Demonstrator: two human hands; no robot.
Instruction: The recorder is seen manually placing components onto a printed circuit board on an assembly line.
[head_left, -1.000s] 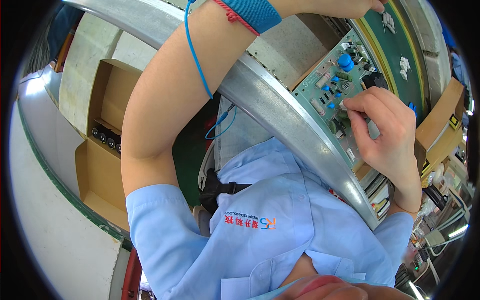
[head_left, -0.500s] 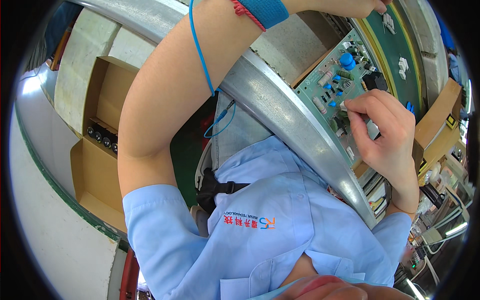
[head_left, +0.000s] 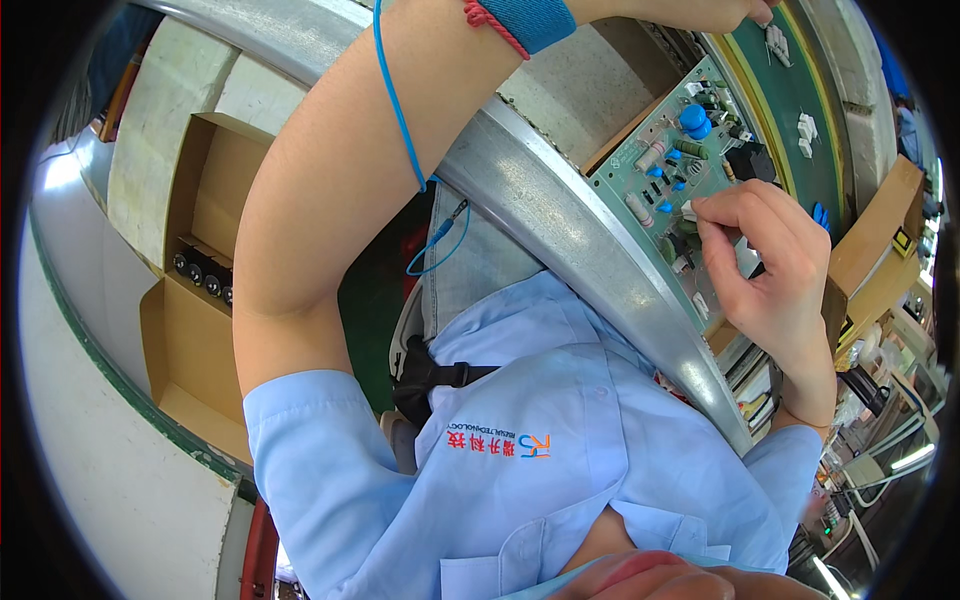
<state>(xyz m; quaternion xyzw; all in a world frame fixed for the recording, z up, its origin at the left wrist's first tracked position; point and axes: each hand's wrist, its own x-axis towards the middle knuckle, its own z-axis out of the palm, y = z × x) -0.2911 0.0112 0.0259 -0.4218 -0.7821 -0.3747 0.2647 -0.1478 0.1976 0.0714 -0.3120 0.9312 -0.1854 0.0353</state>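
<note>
Since a second ago the left forearm has slid a little further up and across the picture, while the right hand [head_left: 770, 265] has stayed on the green circuit board [head_left: 660, 190] with its fingers curled tighter. From the head view, that right hand pinches a small white part [head_left: 688, 210] between thumb and forefinger, pressed against the board's middle, seemingly so the part seats among the blue capacitors [head_left: 693, 120] and resistors nearby. The board lies just beyond the curved metal rail [head_left: 580, 240] edging the surface. Only the wrist of the left hand [head_left: 700, 10] shows at the top edge above the board, so I cannot tell whether it is open or closed; a blue wristband [head_left: 525, 18] with a blue cord [head_left: 400, 110] hangs from it. Cardboard boxes [head_left: 190, 300] sit well left of the board
</note>
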